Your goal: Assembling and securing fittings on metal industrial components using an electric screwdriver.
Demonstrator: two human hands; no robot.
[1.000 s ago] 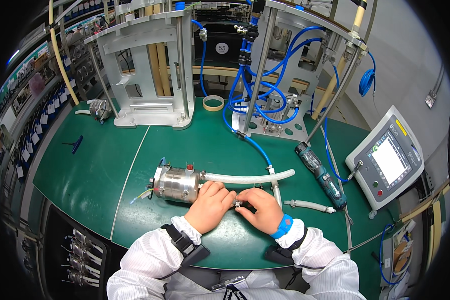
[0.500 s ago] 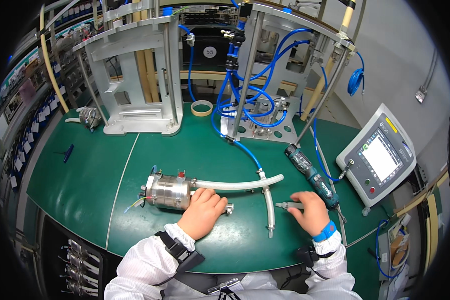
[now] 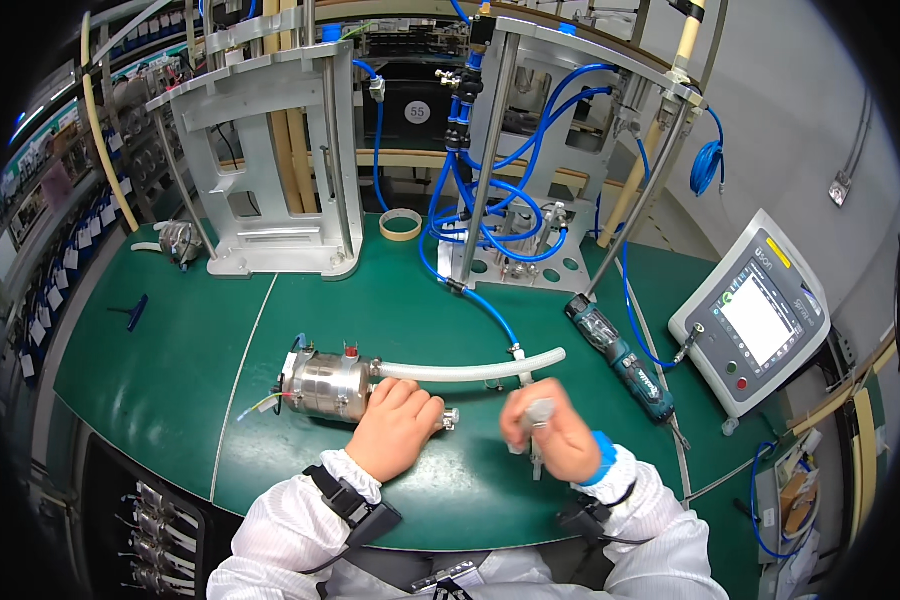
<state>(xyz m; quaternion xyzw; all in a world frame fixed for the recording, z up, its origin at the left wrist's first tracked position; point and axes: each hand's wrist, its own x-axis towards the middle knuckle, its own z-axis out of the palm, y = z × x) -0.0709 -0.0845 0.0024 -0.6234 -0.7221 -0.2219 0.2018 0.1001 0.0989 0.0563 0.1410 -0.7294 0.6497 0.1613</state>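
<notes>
1. Roll risk: silver cylindrical metal canister (image 3: 330, 385) is seen lying on its side on the green table (image 3: 170, 400), just left of and beyond the left hand (image 3: 395, 430). If steadying by that hand were eased, turning of the round body could be caused.
2. Left hand: fingers curled and kept close together, low at the canister's right end. Whether anything is gripped underneath cannot be told. A short bright metal fitting (image 3: 450, 419) is left showing just right of the fingertips.
3. Slip risk: pale tube-like piece (image 3: 538, 411) is pinched between thumb and bent fingers of the right hand (image 3: 553, 435), one end turned up toward the camera. Outline blurred; a drop or skewed seating could be brought about by hurried handling.
4. Snag risk: a narrow pale branch hose (image 3: 537, 464) is partly covered by the right hand, its lower tip seen below. It could be caught by the wrist, and the joined blue air hose (image 3: 492, 312), beyond that hand, tugged.
5. Canister looks: shiny, banded, reflective; red cap (image 3: 351, 351) on top; thin yellow-green wire (image 3: 262, 406) trailing from the far-left end, liable to be trapped should the body be rolled.
6. Long whitish flexible hose (image 3: 460, 372) is carried from the canister's upper right, past the left hand, to a free end beyond the right.
</notes>
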